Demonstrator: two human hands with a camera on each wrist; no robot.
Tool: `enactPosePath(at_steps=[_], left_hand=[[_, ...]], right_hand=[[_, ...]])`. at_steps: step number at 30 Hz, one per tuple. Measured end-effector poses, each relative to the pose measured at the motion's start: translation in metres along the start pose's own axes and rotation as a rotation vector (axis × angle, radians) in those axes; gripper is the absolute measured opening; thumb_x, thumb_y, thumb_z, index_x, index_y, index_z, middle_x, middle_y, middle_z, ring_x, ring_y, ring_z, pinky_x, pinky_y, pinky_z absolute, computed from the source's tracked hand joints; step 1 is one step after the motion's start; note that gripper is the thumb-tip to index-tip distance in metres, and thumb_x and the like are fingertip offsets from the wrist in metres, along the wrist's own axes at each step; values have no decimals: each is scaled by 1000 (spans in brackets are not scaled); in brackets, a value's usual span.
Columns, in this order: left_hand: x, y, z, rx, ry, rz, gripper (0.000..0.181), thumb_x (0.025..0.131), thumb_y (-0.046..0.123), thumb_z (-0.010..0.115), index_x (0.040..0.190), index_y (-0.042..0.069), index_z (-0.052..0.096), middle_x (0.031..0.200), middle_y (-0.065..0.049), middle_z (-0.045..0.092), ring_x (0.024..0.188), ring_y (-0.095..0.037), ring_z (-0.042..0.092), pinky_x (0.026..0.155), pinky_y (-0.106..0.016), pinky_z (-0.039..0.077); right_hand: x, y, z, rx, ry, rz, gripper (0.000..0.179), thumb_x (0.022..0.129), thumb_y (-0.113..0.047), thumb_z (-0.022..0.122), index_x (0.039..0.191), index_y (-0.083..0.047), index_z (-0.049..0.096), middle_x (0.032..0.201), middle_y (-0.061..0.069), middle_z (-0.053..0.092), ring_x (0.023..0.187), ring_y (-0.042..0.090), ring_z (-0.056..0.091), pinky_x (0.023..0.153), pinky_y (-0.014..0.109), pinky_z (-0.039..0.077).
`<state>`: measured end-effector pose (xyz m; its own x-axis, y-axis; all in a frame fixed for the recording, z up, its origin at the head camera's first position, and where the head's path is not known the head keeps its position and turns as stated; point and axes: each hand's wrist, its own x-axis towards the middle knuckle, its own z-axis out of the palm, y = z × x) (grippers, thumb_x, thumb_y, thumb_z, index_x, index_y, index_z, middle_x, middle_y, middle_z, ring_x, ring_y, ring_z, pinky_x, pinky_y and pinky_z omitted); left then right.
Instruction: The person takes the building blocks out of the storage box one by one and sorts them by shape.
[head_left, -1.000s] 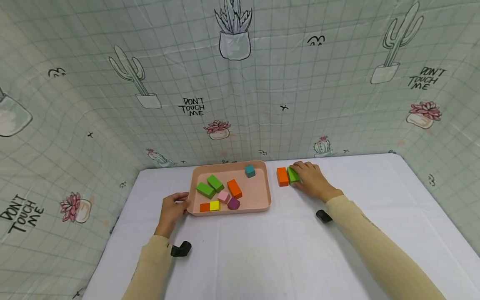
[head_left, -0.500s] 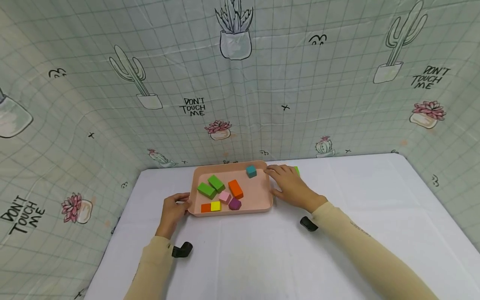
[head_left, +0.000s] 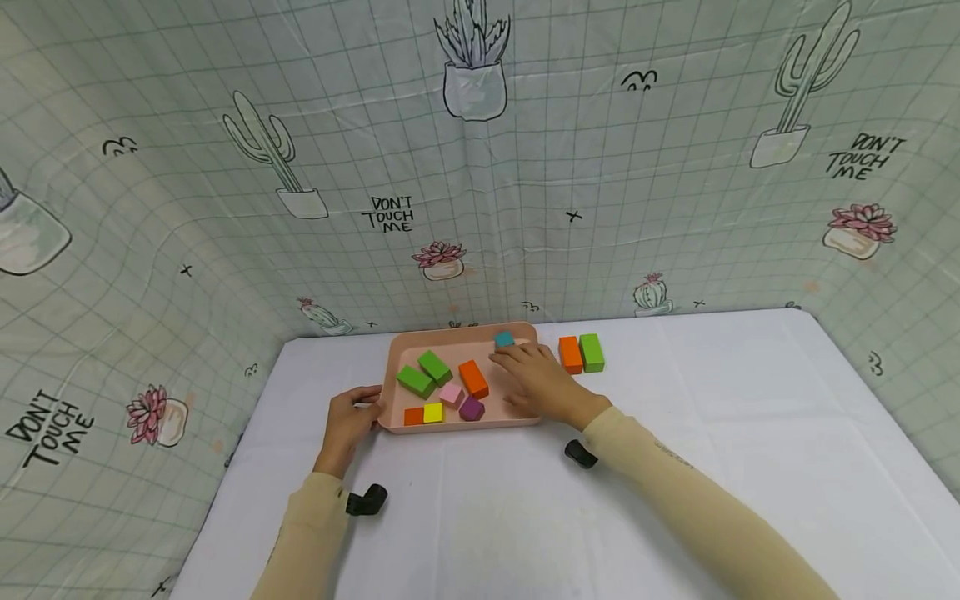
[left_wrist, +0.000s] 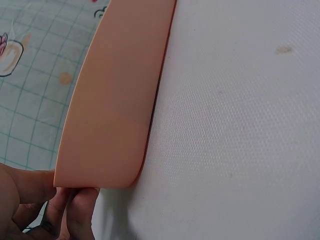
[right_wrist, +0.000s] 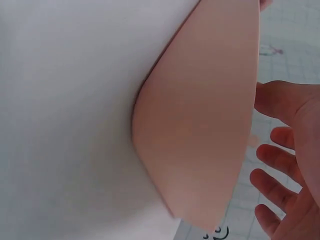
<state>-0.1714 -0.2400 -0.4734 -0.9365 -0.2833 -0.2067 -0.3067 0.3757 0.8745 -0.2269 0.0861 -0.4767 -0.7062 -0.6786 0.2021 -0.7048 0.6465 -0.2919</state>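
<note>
A shallow peach tray [head_left: 517,415] holds several coloured blocks. At the tray's left front corner my left hand [head_left: 349,429] grips the edge, with a thumb [left_wrist: 30,186] at the rim and bent fingers against the outer wall. Over the tray's right part reaches my right hand [head_left: 542,385], its fingers spread and apart, holding nothing. Its fingertips overlap the lower part of a teal block [head_left: 504,338] in the head view. In the right wrist view, the loose fingers [right_wrist: 272,187] show beyond the tray's wall [right_wrist: 200,110].
Inside the tray lie two green blocks [head_left: 416,381], an orange block [head_left: 473,378], a pink block [head_left: 452,394], a purple block [head_left: 472,408], a yellow block [head_left: 433,412] and a small orange block [head_left: 414,416]. Right of it, an orange block [head_left: 570,354] stands beside a green block [head_left: 592,352].
My right hand has let go of the green block beside the orange one and moved left over the tray, near the teal block. My left hand stays at the tray's corner.
</note>
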Motion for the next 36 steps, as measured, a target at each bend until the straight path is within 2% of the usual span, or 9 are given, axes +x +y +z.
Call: enactPosePath(at_steps=[7, 15, 29, 36], left_hand=[[0, -1, 0, -1, 3, -1, 33, 100, -3, 63, 132, -12, 66, 122, -28, 63, 81, -14, 58, 62, -16, 51], [0, -3, 2, 14, 10, -14, 33, 101, -1, 63, 132, -10, 66, 122, -27, 63, 82, -16, 58, 62, -16, 51], [3, -4, 1, -2, -9, -12, 33, 102, 0, 63, 134, -11, 65, 122, -27, 61, 79, -15, 61, 62, -17, 52], [3, -2, 2, -4, -3, -17, 33, 102, -1, 63, 134, -11, 65, 122, -27, 61, 80, -15, 61, 62, -17, 51]], right_hand=[[17, -8, 7, 32, -54, 36, 61, 97, -22, 78, 150, -2, 55, 154, 15, 55, 146, 38, 45, 123, 60, 30], [30, -12, 17, 35, -86, 53, 58, 97, -17, 75, 150, -3, 55, 154, 15, 56, 145, 40, 46, 119, 62, 35], [37, -15, 19, 59, -156, 44, 64, 100, -20, 74, 156, -3, 48, 161, 15, 49, 147, 39, 42, 125, 61, 28], [42, -15, 20, 52, -156, 31, 62, 99, -22, 76, 154, -3, 52, 159, 13, 51, 146, 38, 44, 124, 61, 28]])
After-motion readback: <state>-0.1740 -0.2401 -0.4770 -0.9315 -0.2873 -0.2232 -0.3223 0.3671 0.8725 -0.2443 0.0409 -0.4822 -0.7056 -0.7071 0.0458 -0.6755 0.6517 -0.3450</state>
